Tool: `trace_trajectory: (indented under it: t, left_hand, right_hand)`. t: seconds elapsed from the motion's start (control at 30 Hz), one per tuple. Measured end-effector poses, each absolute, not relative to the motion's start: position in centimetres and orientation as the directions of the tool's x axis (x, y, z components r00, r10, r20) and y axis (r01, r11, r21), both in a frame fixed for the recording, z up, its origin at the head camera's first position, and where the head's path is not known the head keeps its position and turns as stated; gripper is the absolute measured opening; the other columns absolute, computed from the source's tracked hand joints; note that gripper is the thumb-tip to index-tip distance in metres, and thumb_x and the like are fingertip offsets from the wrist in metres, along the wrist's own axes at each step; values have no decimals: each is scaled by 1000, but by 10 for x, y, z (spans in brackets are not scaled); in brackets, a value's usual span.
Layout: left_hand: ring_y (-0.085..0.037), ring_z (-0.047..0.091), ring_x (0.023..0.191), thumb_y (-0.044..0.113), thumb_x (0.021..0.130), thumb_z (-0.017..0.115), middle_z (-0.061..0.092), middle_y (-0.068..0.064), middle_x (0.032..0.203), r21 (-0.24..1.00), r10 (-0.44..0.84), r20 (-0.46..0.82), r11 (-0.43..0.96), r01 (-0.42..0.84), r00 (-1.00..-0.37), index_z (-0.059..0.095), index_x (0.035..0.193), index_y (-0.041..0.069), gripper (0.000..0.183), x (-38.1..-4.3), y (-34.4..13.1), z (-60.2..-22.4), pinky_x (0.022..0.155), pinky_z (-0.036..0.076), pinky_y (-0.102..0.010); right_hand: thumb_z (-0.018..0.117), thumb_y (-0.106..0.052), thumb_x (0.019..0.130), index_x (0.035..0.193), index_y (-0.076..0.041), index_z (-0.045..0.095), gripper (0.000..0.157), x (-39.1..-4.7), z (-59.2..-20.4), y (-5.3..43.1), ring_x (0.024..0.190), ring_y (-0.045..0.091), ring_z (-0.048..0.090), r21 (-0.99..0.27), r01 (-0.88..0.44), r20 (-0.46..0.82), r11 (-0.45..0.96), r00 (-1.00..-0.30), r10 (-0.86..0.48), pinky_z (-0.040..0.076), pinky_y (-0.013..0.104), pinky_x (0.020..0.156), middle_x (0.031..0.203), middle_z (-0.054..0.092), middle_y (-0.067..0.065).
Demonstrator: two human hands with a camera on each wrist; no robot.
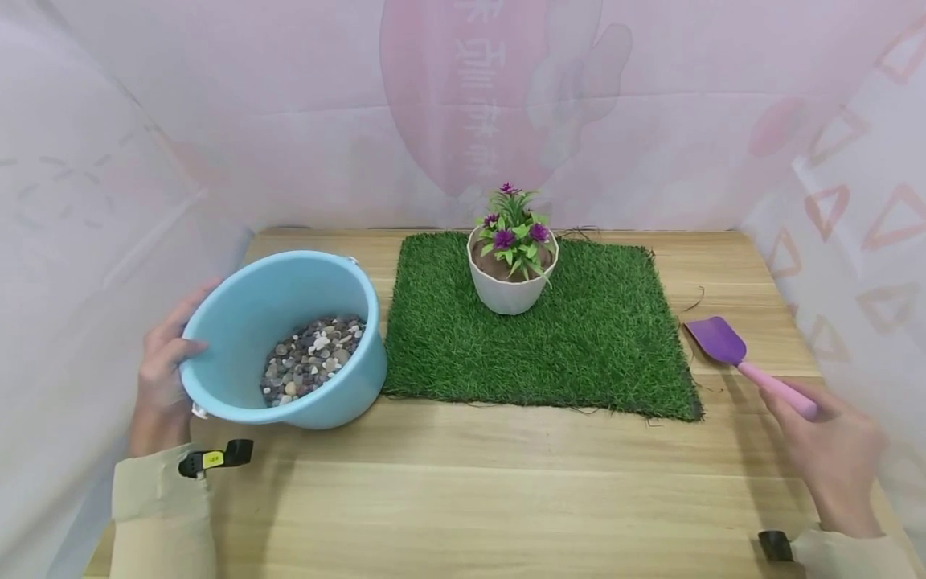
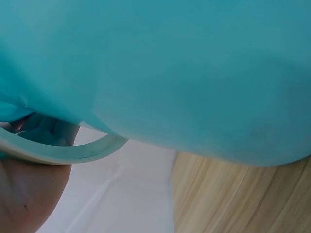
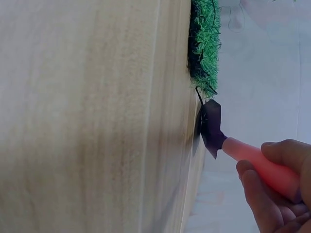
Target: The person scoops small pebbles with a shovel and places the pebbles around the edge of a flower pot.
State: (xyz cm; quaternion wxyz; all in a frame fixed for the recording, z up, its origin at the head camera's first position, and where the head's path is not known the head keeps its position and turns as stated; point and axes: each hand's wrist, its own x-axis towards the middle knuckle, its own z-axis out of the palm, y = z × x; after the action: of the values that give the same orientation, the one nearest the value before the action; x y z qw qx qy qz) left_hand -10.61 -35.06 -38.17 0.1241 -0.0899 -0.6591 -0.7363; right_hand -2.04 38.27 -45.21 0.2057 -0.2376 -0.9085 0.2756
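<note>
A light blue bucket [image 1: 340, 394] tilts at the left of the table, its mouth turned toward me, with small mixed pebbles [image 1: 314, 358] inside. My left hand [image 1: 165, 370] grips its left rim, thumb over the edge and fingers on the outside. In the left wrist view the bucket's wall [image 2: 194, 82] fills most of the picture, with the pale handle [image 2: 63, 153] beside the hand. On the right, my right hand [image 1: 832, 442] holds a small shovel [image 1: 718, 339] by its pink handle. The purple blade is low over the table, near the grass mat's right edge.
A green artificial grass mat [image 1: 535, 354] covers the middle of the wooden table [image 1: 492, 498]. Toward its back stands a white pot [image 1: 509, 296] with purple flowers. Loose dark strands lie around the mat. Pale printed curtains [image 1: 311, 137] enclose the back and sides.
</note>
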Motion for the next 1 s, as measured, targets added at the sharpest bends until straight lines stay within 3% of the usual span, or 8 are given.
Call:
trace_trajectory:
  t: [0.07,0.13,0.3,0.4,0.47,0.53,0.8,1.0]
  left_hand:
    - [-26,49,129,-13,73,25,48,-19,145,949,-43,300,-90,303,-953,37,143,-11,70,-106,-351,-381,97,51,-23]
    - [-24,50,129,-14,72,24,47,-20,146,953,-36,293,-66,294,-956,38,143,-10,72,-104,-351,-381,97,50,-22]
    - [-24,50,128,-14,72,25,46,-19,147,960,-16,277,-44,278,-961,37,144,-9,73,-98,-350,-380,97,51,-22]
    - [-25,50,129,-14,73,25,45,-20,148,946,38,318,-79,314,-947,34,144,-11,71,-97,-352,-381,96,53,-22]
    - [-26,51,129,-14,73,25,44,-20,148,938,69,340,-101,333,-938,33,144,-13,71,-96,-353,-383,95,54,-23]
    - [-26,52,128,-14,73,26,44,-21,148,936,88,345,-107,336,-934,32,144,-13,71,-95,-354,-383,94,56,-24]
    - [-25,54,126,-15,70,24,46,-22,145,933,174,358,-110,343,-917,27,144,-16,74,-87,-357,-384,92,58,-26]
    - [-28,51,129,-16,67,23,39,-27,149,914,230,407,-109,392,-884,25,143,-20,76,-79,-356,-387,96,55,-26]
  right_hand:
    - [79,-37,76,106,-16,76,37,-19,-451,381,60,-32,31,-578,318,250,752,-808,534,33,7,57,98,74,8]
    - [78,-36,77,107,-14,75,38,-18,-449,380,59,-33,28,-561,312,255,767,-816,518,33,9,55,99,71,22]
    - [79,-33,75,105,-12,76,37,-14,-450,376,64,-37,26,-550,251,324,796,-815,481,32,8,57,94,71,24]
    - [80,-32,74,103,-12,77,35,-11,-452,374,67,-38,29,-575,229,350,785,-799,490,31,4,61,87,73,-20]
    - [81,-31,73,102,-12,77,34,-9,-453,374,68,-38,30,-585,218,365,781,-789,493,30,0,63,81,56,-47]
    - [81,-31,73,101,-12,77,34,-8,-453,373,68,-38,30,-593,216,369,776,-783,500,28,-3,64,76,32,-61]
    - [81,-34,72,102,-13,77,36,-3,-450,366,65,-36,31,-606,264,329,750,-775,539,29,2,61,72,30,-61]
    - [80,-35,74,103,-15,77,35,0,-450,364,61,-34,31,-602,302,307,739,-767,563,31,6,58,70,35,-60]
